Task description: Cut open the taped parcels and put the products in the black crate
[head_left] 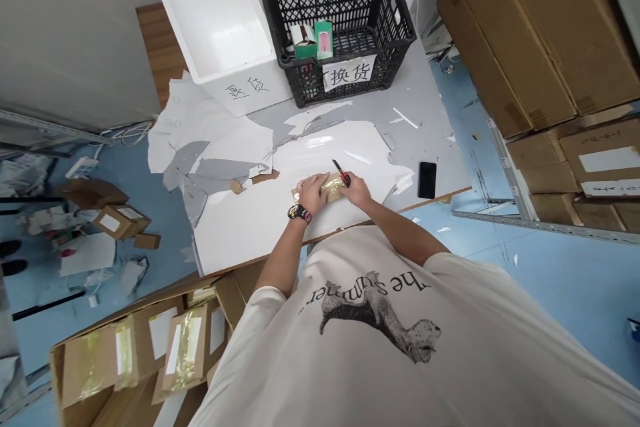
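Observation:
A small cardboard box (pixel 331 184) with shiny yellowish tape lies on the white-covered tabletop, close to the front edge. My left hand (pixel 313 193) grips its left end from above, and a watch sits on that wrist. At the box's right end, my right hand (pixel 357 191) is closed around a red and black utility knife (pixel 344 177). The knife's dark blade points up and away from me, over the box. My hands hide part of the box.
A white foam box (pixel 260 90) and a black plastic crate (pixel 304 92) holding small cartons stand at the table's back. A phone (pixel 427 180) lies at the right. Torn sheeting (pixel 215 133) covers the left side. Taped boxes (pixel 187 347) fill a large carton below left; cartons (pixel 530 33) are stacked right.

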Available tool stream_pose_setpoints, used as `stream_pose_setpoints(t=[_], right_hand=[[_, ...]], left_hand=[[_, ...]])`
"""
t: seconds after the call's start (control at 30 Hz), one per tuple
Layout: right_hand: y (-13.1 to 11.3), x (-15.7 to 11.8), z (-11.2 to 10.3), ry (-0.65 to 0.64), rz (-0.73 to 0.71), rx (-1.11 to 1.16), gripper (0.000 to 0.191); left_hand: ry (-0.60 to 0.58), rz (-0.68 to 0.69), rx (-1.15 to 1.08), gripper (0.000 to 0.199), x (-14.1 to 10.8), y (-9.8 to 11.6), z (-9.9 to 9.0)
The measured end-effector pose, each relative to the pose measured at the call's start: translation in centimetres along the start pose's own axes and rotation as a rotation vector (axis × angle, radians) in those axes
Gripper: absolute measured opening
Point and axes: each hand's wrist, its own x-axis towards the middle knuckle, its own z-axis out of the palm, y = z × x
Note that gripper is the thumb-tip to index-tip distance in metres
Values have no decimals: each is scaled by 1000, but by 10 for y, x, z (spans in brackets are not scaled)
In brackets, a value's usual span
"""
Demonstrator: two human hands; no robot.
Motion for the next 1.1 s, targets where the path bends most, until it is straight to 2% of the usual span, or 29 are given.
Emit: stream_pose_setpoints(t=[0.2,0.37,0.43,0.53,0.63,0.77,0.9,1.1], right_hand=[[4,8,-1,-41,57,21,30],[14,1,0,-44,-7,91,30],[23,-7,-2,-14,-36,119,34],[42,-22,-12,16,-120,133,51],[65,-35,-31,7,-252,6,58],[81,-47,-55,-70,-357,-348,58],[71,-48,-62,-89,-415,-571,57],[38,-46,-52,-91,-388,-665,59]], left_hand=[[-6,-11,41,63,11,-4,1],[-21,72,178,59,9,-3,5],[-16,111,236,58,8,-2,8],[-50,173,345,59,8,-2,12],[-111,223,453,63,12,-4,13],[-120,277,477,63,17,-12,12],[-80,311,442,61,19,-21,15],[-10,342,348,60,22,-34,24]])
